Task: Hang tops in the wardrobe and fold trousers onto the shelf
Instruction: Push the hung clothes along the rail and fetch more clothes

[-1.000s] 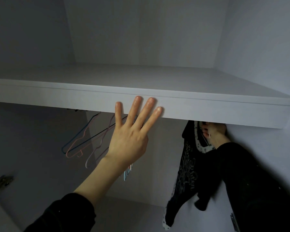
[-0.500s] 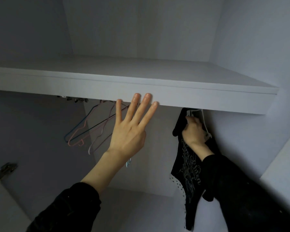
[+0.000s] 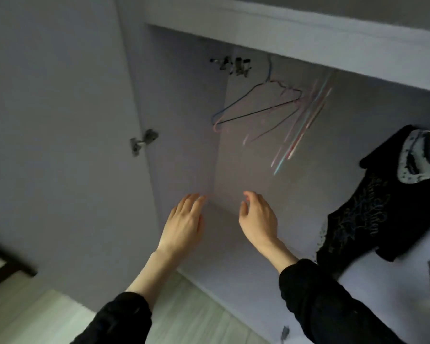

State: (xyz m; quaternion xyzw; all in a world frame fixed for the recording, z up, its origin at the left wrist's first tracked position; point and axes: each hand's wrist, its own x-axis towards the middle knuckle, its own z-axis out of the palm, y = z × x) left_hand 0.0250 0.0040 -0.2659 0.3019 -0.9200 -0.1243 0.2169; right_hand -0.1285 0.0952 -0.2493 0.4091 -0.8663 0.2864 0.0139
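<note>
Both my hands are free, the left hand (image 3: 184,224) and right hand (image 3: 257,217) held low in the wardrobe opening with each grip loosely apart on nothing, while the black top (image 3: 382,214) hangs at the far right under the shelf (image 3: 283,38). I judge the next garment comes next, so I'd take an empty hanger (image 3: 256,105) by its hook and seat each shoulder squarely. Motion blur smears the hangers beyond counting, the rail is hidden, and no trousers show.
</note>
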